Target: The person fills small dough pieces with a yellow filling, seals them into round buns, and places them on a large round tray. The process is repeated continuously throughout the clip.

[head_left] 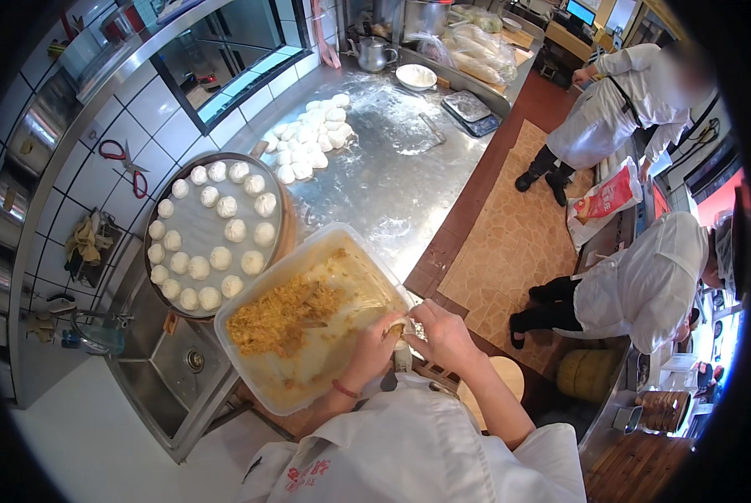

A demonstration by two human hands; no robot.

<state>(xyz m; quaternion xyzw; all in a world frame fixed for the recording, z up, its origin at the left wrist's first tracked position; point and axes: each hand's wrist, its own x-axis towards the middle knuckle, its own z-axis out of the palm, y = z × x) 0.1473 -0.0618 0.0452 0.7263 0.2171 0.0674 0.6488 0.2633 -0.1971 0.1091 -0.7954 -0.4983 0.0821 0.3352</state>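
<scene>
My left hand (pixel 377 344) cups a partly closed bun (pixel 398 329), a white dough wrapper with yellowish filling showing. The fingers of my right hand (pixel 444 337) pinch the wrapper's edge from the right. Just beyond and to the left of my hands is a translucent plastic tub (pixel 367 289). Yellow-brown filling (pixel 279 318) is heaped at its left side, and a utensil seems to lie partly in it. Further left, a round steamer (pixel 285 222) holds several shaped white buns (pixel 220 257), spaced apart.
Floured dough pieces (pixel 308 138) cluster on the steel table (pixel 375 184). Behind them stand a white bowl (pixel 416 77), a kitchen scale (pixel 469 113) and a metal teapot (pixel 374 54). A sink (pixel 166 352) lies left; scissors (pixel 126 168) hang above. Two co-workers (pixel 614 117) stand right, near a sack (pixel 606 199).
</scene>
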